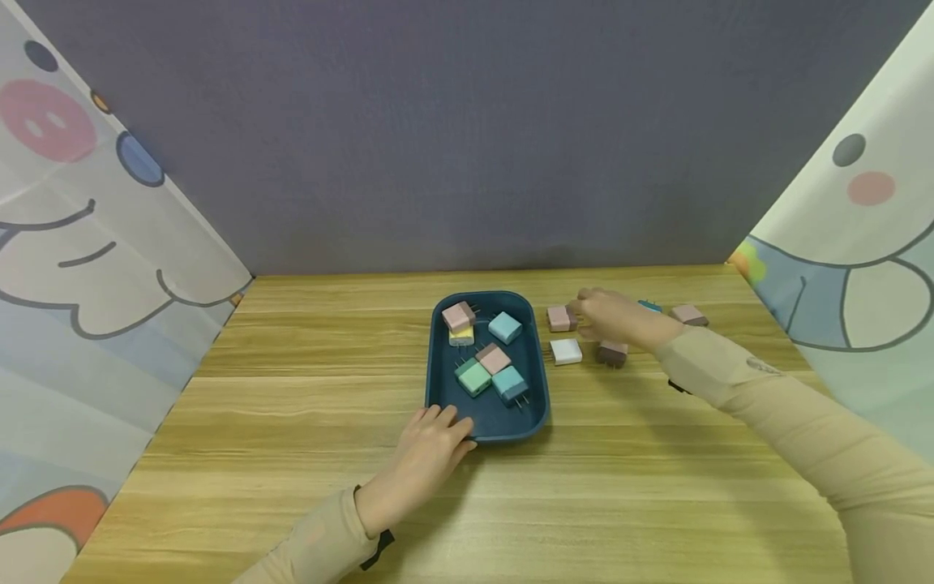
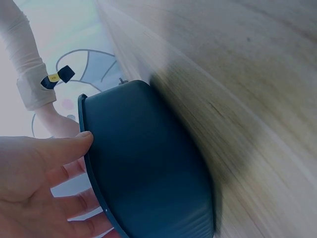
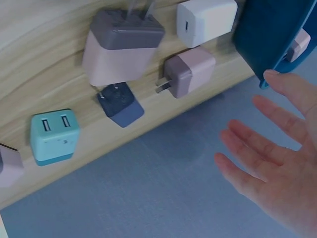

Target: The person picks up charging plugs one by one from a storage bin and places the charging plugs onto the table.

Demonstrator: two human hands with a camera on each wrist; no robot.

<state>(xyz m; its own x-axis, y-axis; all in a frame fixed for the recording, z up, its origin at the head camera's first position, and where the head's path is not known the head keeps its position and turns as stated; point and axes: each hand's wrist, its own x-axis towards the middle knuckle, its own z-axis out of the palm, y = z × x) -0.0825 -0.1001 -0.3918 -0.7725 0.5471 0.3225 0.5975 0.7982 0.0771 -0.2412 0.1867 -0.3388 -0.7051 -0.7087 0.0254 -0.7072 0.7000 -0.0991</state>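
Note:
My left hand (image 1: pixel 426 450) holds the near left rim of a dark blue tray (image 1: pixel 487 431), thumb outside the wall and fingers over the edge. Inside the tray lie several plug chargers, among them a green charger (image 1: pixel 473 378), a light blue charger (image 1: pixel 505 327) and a partly covered yellow charger (image 1: pixel 461 336). My right hand (image 1: pixel 613 315) hovers right of the tray with its fingers spread loosely and holding nothing. Nearest its fingertips is a pink and brown charger (image 1: pixel 560 319). A white charger (image 1: pixel 566 351) lies just in front of that one.
More chargers lie on the wooden table (image 1: pixel 306 405) around my right forearm: a brown and pink charger (image 1: pixel 613 353), a blue charger (image 1: pixel 649 306), another pink-brown charger (image 1: pixel 689 315) and a dark blue charger (image 3: pixel 121 104). A grey panel (image 1: pixel 481 146) closes the back; printed cloths hang at both sides.

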